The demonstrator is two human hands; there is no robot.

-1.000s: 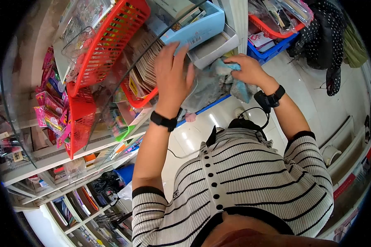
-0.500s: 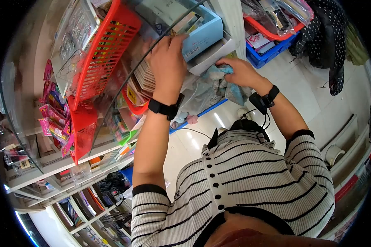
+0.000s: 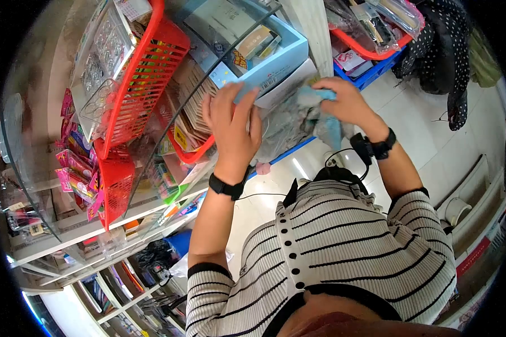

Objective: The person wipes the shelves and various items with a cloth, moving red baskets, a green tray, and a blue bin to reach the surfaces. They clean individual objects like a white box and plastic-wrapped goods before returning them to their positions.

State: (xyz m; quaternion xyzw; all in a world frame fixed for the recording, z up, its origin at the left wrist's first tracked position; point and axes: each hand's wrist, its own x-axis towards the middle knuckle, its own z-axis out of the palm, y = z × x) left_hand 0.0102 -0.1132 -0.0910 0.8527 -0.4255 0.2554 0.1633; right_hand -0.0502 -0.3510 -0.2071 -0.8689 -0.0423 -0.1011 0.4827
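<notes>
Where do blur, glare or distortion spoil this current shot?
Head view: black corners and wide-angle bending; head view: glare streaks on the floor tiles; head view: blurred fingers on the left hand, blurred cloth in the right hand.

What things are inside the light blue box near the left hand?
In the light blue box, some small packages can be seen, their contents unclear. Whatever lies beneath them is covered and cannot be seen.

The left hand (image 3: 231, 129) is partly blurred, and the right hand (image 3: 351, 104) partly hides the cloth (image 3: 330, 129).
</notes>
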